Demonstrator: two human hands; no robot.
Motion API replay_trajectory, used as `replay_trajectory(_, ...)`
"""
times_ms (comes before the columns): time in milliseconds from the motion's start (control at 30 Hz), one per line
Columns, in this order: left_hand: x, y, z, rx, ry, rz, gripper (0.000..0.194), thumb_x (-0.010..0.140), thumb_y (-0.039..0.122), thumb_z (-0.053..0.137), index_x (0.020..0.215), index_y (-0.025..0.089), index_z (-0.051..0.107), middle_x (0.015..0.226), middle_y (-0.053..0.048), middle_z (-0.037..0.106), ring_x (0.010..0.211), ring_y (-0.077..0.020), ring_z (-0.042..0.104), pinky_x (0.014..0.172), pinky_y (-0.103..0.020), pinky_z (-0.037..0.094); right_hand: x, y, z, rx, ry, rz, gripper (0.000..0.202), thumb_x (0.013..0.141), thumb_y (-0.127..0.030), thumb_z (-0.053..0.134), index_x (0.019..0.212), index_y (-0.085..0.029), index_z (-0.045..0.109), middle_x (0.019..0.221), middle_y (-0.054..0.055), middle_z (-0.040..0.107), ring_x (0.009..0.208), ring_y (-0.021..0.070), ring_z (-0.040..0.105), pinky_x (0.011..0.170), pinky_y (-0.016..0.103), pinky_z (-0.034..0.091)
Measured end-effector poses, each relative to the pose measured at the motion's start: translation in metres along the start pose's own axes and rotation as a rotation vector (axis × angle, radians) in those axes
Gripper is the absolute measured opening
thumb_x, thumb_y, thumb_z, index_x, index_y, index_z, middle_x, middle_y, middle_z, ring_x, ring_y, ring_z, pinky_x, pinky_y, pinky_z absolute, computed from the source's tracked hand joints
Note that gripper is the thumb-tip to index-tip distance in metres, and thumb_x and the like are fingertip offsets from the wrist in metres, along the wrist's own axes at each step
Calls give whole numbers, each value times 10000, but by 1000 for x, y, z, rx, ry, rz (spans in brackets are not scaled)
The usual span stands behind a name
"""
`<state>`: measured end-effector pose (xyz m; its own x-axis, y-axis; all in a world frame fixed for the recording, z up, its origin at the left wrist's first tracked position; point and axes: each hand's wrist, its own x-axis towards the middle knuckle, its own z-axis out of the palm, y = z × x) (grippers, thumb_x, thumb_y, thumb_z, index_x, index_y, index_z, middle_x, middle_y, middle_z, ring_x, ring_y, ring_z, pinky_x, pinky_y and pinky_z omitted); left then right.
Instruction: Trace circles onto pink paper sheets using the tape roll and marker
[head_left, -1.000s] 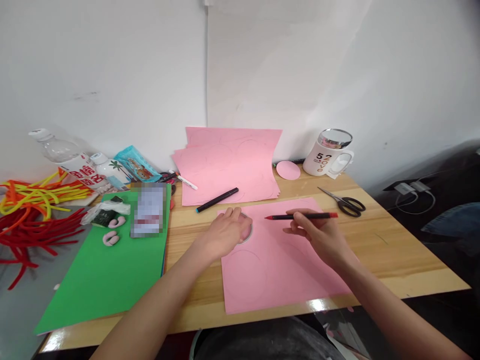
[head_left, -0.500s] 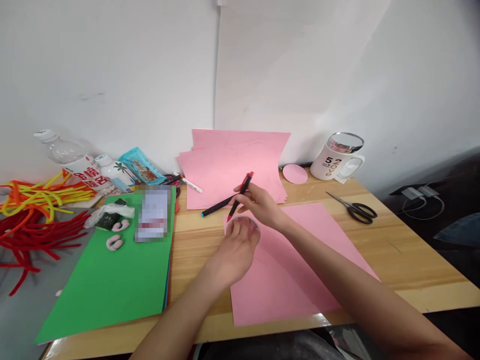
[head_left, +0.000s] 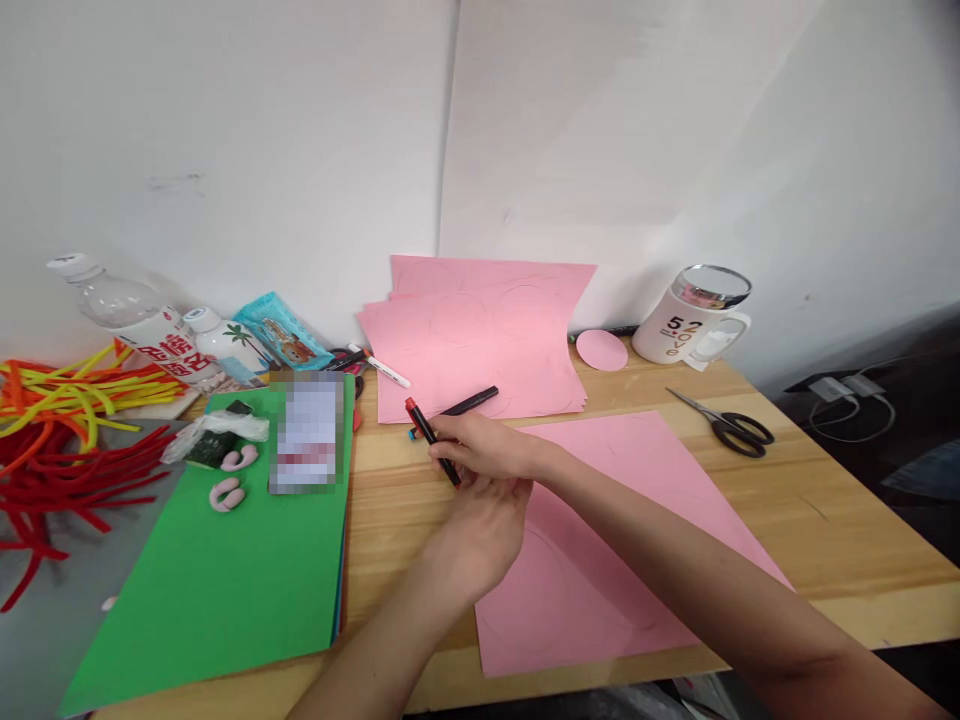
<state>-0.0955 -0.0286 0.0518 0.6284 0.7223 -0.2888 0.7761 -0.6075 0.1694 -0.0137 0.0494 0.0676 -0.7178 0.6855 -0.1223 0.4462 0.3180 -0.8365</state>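
Note:
My right hand (head_left: 487, 445) is closed around a black marker with red ends (head_left: 433, 440), which slants down toward the left hand's fingers. Under and in front of it, my left hand (head_left: 484, 530) rests palm down near the upper left corner of a pink sheet (head_left: 600, 540). Its fingertips are mostly covered by the right hand. The round lid those fingers grip is hidden now, though it showed half a second ago. Faint drawn circles mark the pink sheet. Just behind the right hand lies another black marker (head_left: 471, 400), partly on a pile of pink sheets (head_left: 480, 340).
Scissors (head_left: 724, 425), a white mug (head_left: 679, 325) and a pink paper disc (head_left: 602, 350) lie at right. At left are green sheets (head_left: 247, 580), a phone (head_left: 306, 435), clay pieces (head_left: 226, 495), a bottle (head_left: 135, 315) and coloured pipe cleaners (head_left: 67, 460).
My right hand has moved down and left, tilting the marker so its upper end leans left, and now overlaps my left hand. The lid has gone out of sight beneath the hands.

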Motion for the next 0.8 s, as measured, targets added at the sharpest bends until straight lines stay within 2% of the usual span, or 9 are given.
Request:
replay_trajectory(100,0,0,0,-24,17,6,519,823,-6,284,1306,104,438,1343,-180,502,1270,-291,462,1061,-488,350,3,2,1,-21,-30,-11,77,910,-148,485,844,-175,515,759,5,649,593,121,570,546,219,416)
replay_trajectory(200,0,0,-1,-6,14,5,525,815,-9,284,1302,109,441,1329,-183,508,1263,-295,466,1047,-504,365,8,4,2,-89,10,-7,80,904,-157,513,827,-173,526,719,-5,627,592,119,551,546,214,393)
replay_trajectory(367,0,-1,-2,67,36,19,533,820,13,319,1338,89,413,1382,-213,437,1335,-353,359,1075,-572,293,12,7,-1,-149,144,49,128,906,-175,532,779,-178,510,753,21,660,606,125,577,564,218,391)
replay_trajectory(467,0,-2,1,44,75,22,540,817,12,321,1342,96,417,1414,-209,399,1369,-353,298,1100,-593,234,12,9,-4,-154,240,97,174,897,-161,540,737,-185,477,753,35,677,599,129,595,561,220,395)
replay_trajectory(600,0,-4,6,34,152,29,527,831,32,317,1347,100,402,1400,-213,409,1365,-338,300,1105,-582,231,9,15,-8,-167,362,150,202,900,-175,549,726,-192,446,684,37,664,573,141,617,537,222,398)
replay_trajectory(800,0,-2,5,91,164,21,527,820,41,353,1345,74,381,1375,-225,407,1350,-339,306,1101,-528,245,3,32,-14,-123,523,209,197,893,-193,553,727,-206,447,684,51,690,583,162,653,545,236,429)
